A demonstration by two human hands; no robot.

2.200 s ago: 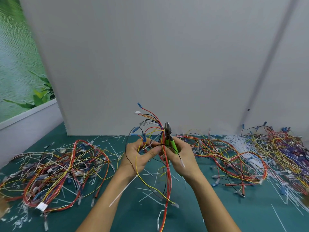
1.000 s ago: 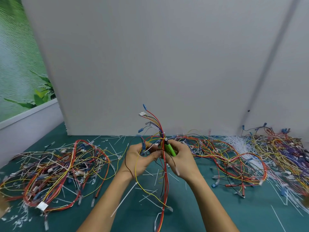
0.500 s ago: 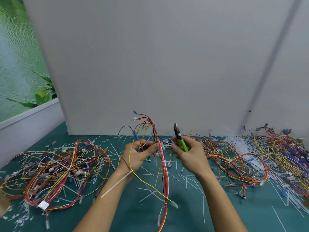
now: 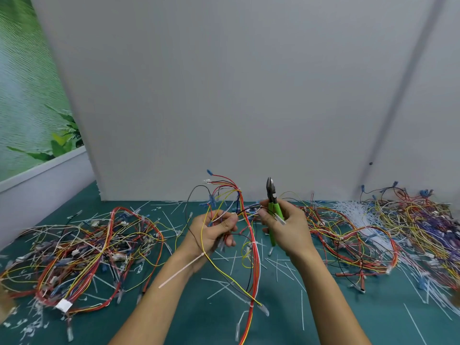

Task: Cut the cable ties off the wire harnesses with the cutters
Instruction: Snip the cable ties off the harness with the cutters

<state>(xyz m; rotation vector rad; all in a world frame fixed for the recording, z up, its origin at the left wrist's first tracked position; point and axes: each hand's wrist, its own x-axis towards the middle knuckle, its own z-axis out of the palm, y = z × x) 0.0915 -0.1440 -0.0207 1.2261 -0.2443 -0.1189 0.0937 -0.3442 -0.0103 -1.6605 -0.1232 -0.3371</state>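
The right hand (image 4: 288, 230) half hides the cutters (image 4: 271, 195); the harness (image 4: 255, 270) exits below.

You'll find no text, brand or number to read; the white tag (image 4: 63, 305) in the harness pile (image 4: 87, 245) left of the cutters (image 4: 272, 202) is too blurred.

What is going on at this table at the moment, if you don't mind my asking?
A person is removing cable ties from wire harnesses. The left hand grips one wire harness above the green table, while the right hand holds the cutters upright, clear of the wires. A white cable tie hangs from a yellow wire beside the left wrist. Harness piles lie to the left and right, among scattered cut ties.
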